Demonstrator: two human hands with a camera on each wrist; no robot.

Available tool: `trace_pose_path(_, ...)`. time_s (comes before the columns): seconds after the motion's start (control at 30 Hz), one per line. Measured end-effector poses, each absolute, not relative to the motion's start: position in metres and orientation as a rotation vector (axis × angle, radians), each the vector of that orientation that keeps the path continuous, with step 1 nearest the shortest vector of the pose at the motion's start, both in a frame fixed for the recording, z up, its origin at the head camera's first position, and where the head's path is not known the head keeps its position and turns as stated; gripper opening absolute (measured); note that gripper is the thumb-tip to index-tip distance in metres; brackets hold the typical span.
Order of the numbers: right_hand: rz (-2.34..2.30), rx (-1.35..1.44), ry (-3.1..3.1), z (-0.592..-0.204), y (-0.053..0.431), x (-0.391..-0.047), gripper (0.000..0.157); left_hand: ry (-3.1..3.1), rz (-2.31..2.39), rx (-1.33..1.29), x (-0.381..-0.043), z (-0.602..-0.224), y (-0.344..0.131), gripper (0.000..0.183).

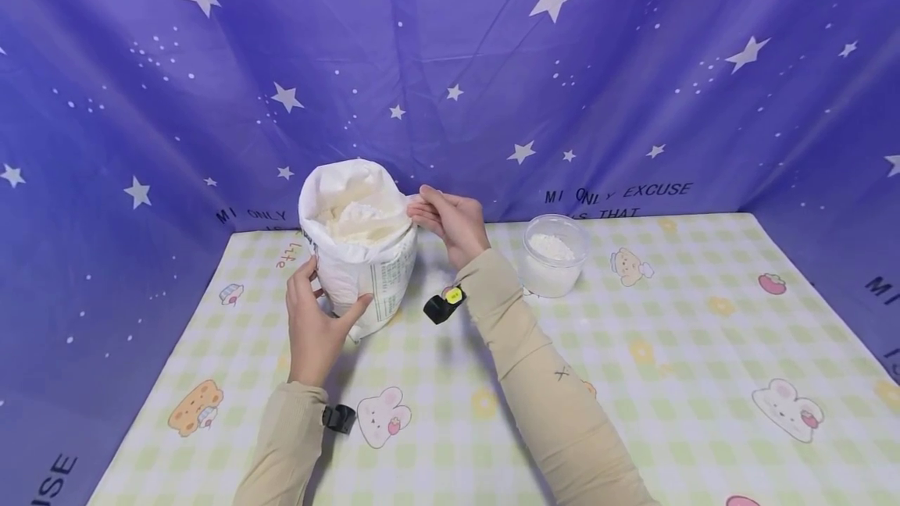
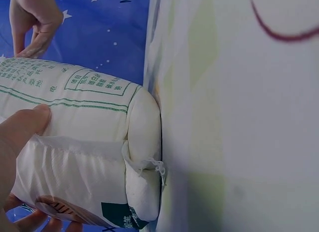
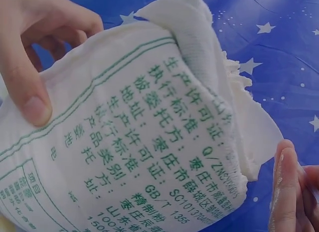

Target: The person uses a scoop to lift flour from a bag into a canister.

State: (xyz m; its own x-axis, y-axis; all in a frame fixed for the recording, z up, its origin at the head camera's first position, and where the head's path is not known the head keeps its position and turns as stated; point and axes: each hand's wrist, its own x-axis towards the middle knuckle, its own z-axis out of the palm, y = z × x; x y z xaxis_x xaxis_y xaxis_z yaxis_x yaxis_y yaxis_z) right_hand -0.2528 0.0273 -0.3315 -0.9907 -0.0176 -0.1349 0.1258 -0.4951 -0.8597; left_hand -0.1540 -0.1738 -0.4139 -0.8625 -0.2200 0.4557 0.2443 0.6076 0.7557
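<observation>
A white woven bag [image 1: 380,283] with green print stands upright, its mouth folded open over white flour [image 1: 344,234]. My left hand [image 1: 316,334] grips the bag's lower side, thumb on the front and fingers round the left side. At the bag's right rim, my right hand [image 1: 453,226] pinches a white scoop. In the right wrist view, the scoop's smooth pale edge [image 3: 264,126] shows beyond the bag's rim, with clumps of flour beside it. The bag hides the rest of the scoop.
Right of my right forearm stands a clear round tub [image 1: 554,276] partly filled with white powder. A checked tablecloth [image 1: 675,350] with cartoon prints covers the table. Behind the table hangs a purple-blue star curtain [image 1: 450,45], close to the bag.
</observation>
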Motion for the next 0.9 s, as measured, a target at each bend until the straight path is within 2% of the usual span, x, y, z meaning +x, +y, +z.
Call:
trace_pose_path(0.23,-2.640,0.197,1.491,-0.331,0.033,-0.252,0.036,-2.320,-1.196,-0.012,-0.154,-0.414,-0.173,0.091)
trace_pose_path(0.5,-2.680,0.183,1.430,-0.331,0.043,-0.249,0.038,-2.323,-1.200,0.000,-0.153,-0.415,-0.173,0.092)
trace_pose_path(0.63,-2.713,0.166,1.401,-0.331,0.052,-0.246,0.033,-2.322,-1.195,-0.002,-0.153,-0.415,-0.174,0.092)
trace_pose_path(0.8,-2.753,0.190,1.375,-0.331,0.064,-0.243,0.015,-2.319,-1.193,-0.002,-0.153,-0.415,-0.173,0.092)
trace_pose_path(0.9,-2.766,0.206,1.373,-0.331,0.071,-0.241,0.015,-2.320,-1.196,0.002,-0.153,-0.415,-0.173,0.092)
